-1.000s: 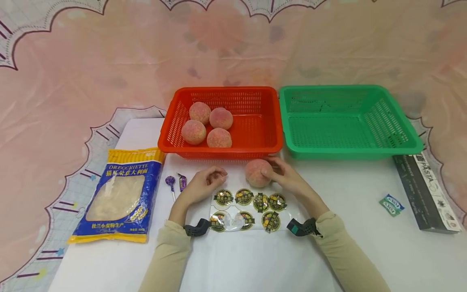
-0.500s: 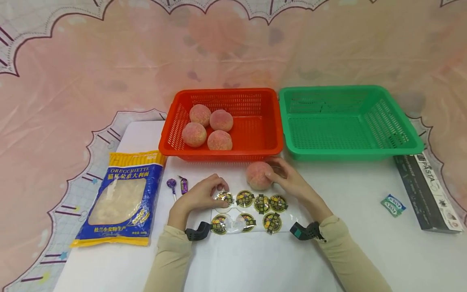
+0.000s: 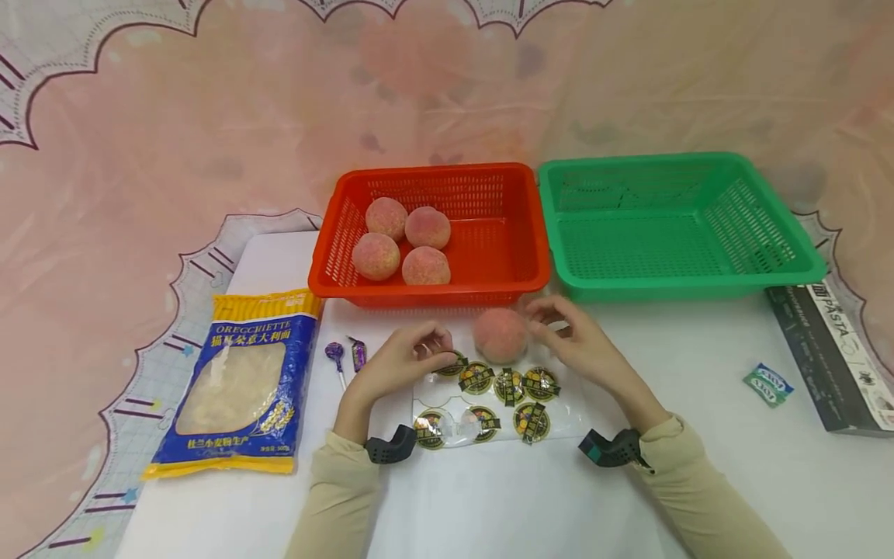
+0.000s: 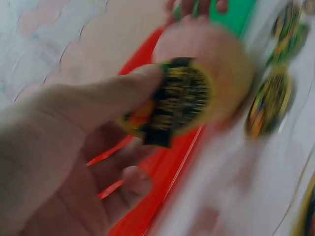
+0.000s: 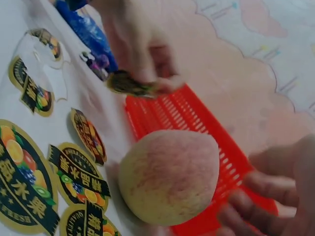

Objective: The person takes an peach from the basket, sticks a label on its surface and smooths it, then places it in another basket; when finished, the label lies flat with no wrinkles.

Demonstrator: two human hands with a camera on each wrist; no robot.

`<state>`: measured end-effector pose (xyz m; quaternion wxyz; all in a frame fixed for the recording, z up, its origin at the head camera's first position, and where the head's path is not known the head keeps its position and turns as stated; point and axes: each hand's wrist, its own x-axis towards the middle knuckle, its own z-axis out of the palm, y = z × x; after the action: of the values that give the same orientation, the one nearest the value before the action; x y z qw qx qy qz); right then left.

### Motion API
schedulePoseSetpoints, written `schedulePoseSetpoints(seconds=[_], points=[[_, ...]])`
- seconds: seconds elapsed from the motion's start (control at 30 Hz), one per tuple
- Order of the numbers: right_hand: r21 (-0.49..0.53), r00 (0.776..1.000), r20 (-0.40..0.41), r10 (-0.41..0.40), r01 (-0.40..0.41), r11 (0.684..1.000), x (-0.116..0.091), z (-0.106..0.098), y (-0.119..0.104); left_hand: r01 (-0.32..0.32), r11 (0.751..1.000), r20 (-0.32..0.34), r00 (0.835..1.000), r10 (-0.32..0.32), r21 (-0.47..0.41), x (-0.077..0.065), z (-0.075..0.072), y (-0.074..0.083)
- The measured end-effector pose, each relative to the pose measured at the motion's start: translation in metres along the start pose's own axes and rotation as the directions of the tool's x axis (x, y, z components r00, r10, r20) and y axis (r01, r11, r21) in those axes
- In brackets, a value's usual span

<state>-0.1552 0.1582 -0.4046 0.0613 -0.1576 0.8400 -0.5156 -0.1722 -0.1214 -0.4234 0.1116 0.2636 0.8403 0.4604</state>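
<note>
Here, white table (image 3: pixel 698 435) carrying red basket (image 3: pixel 517 276) with four peaches, green basket (image 3: pixel 698 283) beside it. Pasta bag (image 3: pixel 237 380) lying at left. Sticker sheet (image 3: pixel 482 404) sitting between hands. Loose peach (image 3: pixel 500 335) resting on table just before red basket. Right hand (image 3: pixel 576 341) hovering beside peach, fingers loosely spread, likely steadying it. Left hand (image 3: pixel 401 361) pinching peeled sticker (image 4: pixel 172 101) between thumb and fingertip, facing it toward peach.

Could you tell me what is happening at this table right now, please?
A person is labelling fruit. The left hand pinches a round black-and-yellow fruit sticker above the clear sticker sheet. The right hand hovers open beside a pink peach on the white table. Four more peaches sit in the red plastic basket; the green plastic basket holds nothing.
</note>
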Motion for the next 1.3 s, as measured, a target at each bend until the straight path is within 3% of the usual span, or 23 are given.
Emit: schedulePoseSetpoints(seconds=[0.1,0.23,0.43,0.53,0.7,0.8,0.93,1.07,1.13,1.23,1.3], points=[[-0.051,0.998,0.034,-0.043,0.045,0.998,-0.006,0.002,-0.014,-0.062,0.998,-0.053,0.997,0.06,-0.021,0.011,0.014,0.013],[-0.083,0.992,0.099,-0.082,0.09,0.992,-0.015,0.007,-0.027,-0.076,0.995,-0.118,0.991,0.068,-0.069,0.021,0.038,0.027],[-0.211,0.989,0.04,-0.141,0.147,0.967,-0.01,0.013,-0.009,-0.081,0.991,-0.258,0.965,0.051,-0.107,0.031,0.055,0.04],[-0.25,0.991,-0.022,-0.135,0.126,0.96,-0.006,0.013,-0.002,-0.08,0.994,-0.326,0.944,0.051,-0.078,0.033,0.057,0.041],[-0.253,0.997,-0.062,-0.035,0.018,0.967,-0.002,0.02,0.003,-0.083,0.996,-0.383,0.919,0.09,0.034,0.035,0.057,0.04],[-0.251,0.997,-0.077,0.014,-0.033,0.967,0.001,0.026,0.006,-0.041,0.997,-0.386,0.92,0.066,0.071,0.034,0.052,0.037],[-0.179,0.997,-0.074,0.011,-0.024,0.984,0.005,0.03,0.012,0.015,0.997,-0.324,0.946,0.011,0.078,0.032,0.043,0.027],[-0.042,0.999,0.026,-0.029,0.03,0.999,0.006,0.033,0.018,-0.027,0.996,-0.232,0.971,0.047,0.091,0.031,0.038,0.017],[0.039,0.998,0.056,-0.037,0.035,0.999,0.005,0.034,0.019,-0.065,0.993,-0.2,0.976,0.083,0.096,0.032,0.039,0.014],[0.122,0.999,0.029,-0.021,0.017,0.992,0.005,0.038,0.015,-0.101,0.988,-0.187,0.975,0.121,0.115,0.031,0.041,0.015],[0.135,1.0,-0.015,-0.016,0.018,0.991,0.005,0.041,0.013,-0.089,0.985,-0.196,0.974,0.117,0.145,0.031,0.044,0.016]])
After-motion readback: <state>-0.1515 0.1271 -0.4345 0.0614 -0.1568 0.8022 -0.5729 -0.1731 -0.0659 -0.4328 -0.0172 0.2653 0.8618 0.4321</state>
